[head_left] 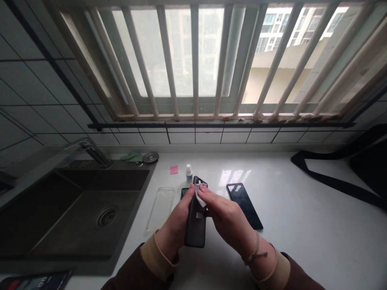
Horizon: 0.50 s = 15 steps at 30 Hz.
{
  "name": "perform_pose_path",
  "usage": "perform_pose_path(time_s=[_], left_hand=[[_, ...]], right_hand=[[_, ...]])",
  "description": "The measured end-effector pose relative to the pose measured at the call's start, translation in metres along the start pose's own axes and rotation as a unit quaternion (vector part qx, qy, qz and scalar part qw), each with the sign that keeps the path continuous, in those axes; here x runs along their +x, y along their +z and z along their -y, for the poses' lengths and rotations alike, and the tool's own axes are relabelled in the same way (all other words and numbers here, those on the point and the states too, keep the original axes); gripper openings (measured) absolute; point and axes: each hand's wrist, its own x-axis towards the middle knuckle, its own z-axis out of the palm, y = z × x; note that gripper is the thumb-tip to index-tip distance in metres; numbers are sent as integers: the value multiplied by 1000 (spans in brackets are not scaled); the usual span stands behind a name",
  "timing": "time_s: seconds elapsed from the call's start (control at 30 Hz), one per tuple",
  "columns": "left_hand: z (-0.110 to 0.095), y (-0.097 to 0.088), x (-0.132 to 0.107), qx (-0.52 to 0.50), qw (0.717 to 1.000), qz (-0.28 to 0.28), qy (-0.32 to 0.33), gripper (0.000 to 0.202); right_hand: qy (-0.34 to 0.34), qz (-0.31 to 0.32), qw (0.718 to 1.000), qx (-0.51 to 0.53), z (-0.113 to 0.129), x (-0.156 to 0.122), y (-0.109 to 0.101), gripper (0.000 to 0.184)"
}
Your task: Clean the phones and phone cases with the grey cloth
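Gripping a dark smartphone point(195, 235) over the white surface point(302, 241), the left hand point(174, 221) clamps its edge while the right hand point(226, 213) pinches a white wipe point(200, 194) against it, so a slip on the smooth body could drop it hard.

Left hand point(177, 225) grips dark rectangular smartphone point(195, 229); right hand point(226, 215) presses white cloth point(200, 193) on its top end; clear plastic phone case point(160, 208) lies beside.
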Motion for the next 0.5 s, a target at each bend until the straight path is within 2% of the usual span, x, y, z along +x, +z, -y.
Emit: perform_pose_path(time_s=[0.07,0.17,0.33,0.43,0.5], left_hand=[[-5,3,0,-42,999,-3,-15,47],[-11,5,-2,-53,997,-26,-41,58],[-17,2,-4,-26,995,-93,-20,62],[-20,1,-4,-15,994,-106,3,60],[-21,2,-4,-13,994,-105,22,57]], right_hand=[[-27,28,999,5,3,0,1,57],[-59,63,996,20,9,0,2,54],[-91,101,989,52,19,3,-4,46],[-77,122,978,150,29,6,-12,43],[-30,135,963,234,36,6,-16,37]])
